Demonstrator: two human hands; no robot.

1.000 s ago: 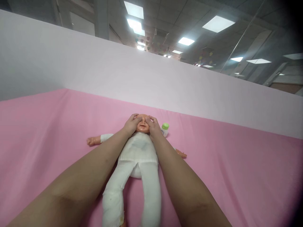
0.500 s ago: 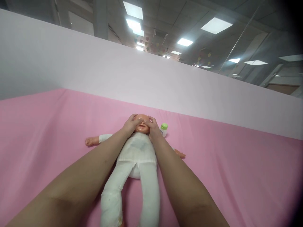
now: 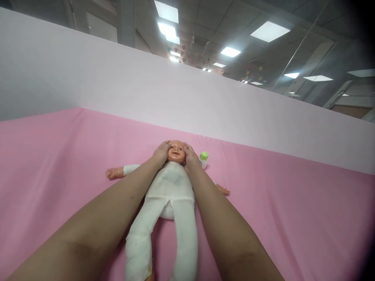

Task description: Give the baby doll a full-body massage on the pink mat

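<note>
A baby doll (image 3: 171, 181) with a white cloth body lies on its back, its arms spread and its legs toward me. My left hand (image 3: 161, 154) is wrapped round one side of the doll's head (image 3: 176, 153). Against the opposite side of the head, my right hand (image 3: 191, 157) is curved the same way. The doll's face shows between my two thumbs. My forearms cross over the doll's arms and hide parts of them.
Just right of my right hand stands a small bottle (image 3: 203, 159) with a green cap. Pink cloth (image 3: 263, 203) covers the surface under the doll. A pale low wall (image 3: 175, 97) runs along the back, with glass above it.
My thumbs have moved outward from the middle of the doll's face to its sides, so its eyes now show. Both hands stay at the head.
</note>
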